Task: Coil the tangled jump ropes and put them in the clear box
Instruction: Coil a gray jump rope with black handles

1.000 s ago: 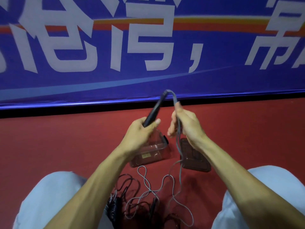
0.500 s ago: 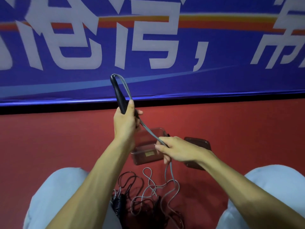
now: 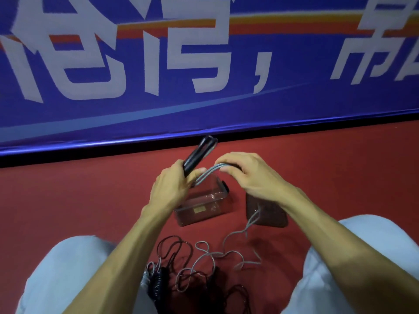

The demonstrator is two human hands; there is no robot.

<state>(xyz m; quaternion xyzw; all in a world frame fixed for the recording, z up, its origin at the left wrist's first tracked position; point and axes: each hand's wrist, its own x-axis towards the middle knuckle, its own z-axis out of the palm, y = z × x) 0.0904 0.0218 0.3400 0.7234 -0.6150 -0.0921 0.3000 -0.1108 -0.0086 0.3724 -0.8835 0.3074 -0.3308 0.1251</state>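
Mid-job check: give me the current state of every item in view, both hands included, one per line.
Left hand: grips the black handle, held up off the floor.
Right hand: fingers curled over the grey rope strands.
Grey rope: partly gathered between the hands, tail loose on the floor.
Clear box: open, no rope inside.
Lid: off, lying on the floor right of the box.
Black rope: tangled on the floor, untouched.

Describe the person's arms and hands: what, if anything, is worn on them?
The left hand and the right hand are bare: no gloves, and no ring or watch shows. The left forearm and right forearm are uncovered down to the frame edge; no sleeve is in view.
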